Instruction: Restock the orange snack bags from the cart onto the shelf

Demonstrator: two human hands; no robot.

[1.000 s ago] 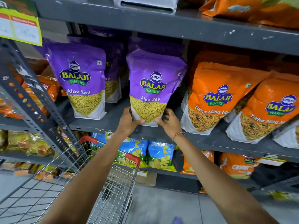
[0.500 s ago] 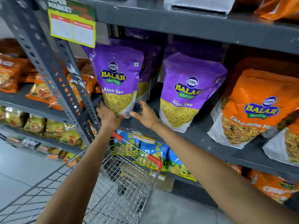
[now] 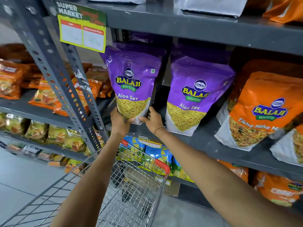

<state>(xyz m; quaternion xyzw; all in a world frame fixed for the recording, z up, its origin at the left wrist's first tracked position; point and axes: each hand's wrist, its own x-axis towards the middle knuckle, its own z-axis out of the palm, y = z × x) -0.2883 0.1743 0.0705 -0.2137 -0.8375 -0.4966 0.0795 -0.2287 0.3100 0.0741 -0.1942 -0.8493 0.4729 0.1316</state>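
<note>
Both hands, the left hand [image 3: 120, 122] and right hand [image 3: 151, 119], have shifted from the neighbouring purple bag [image 3: 194, 95] to clasp the left purple bag [image 3: 132, 84], tidying while the orange bags [image 3: 262, 112] stand rightward on the shelf [image 3: 205, 145] and the cart [image 3: 131, 185] looks empty.

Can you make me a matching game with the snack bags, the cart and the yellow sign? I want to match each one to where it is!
Things:
1. left purple Aloo Sev bag
2. orange Tikha Mitha bag
3. yellow price sign
4. cart

Places:
A. down on the floor, under the arms
B. between the left hand and right hand
C. hanging from the upper shelf edge
D. on the shelf, far right

Pairs: 1-B, 2-D, 3-C, 4-A
</note>
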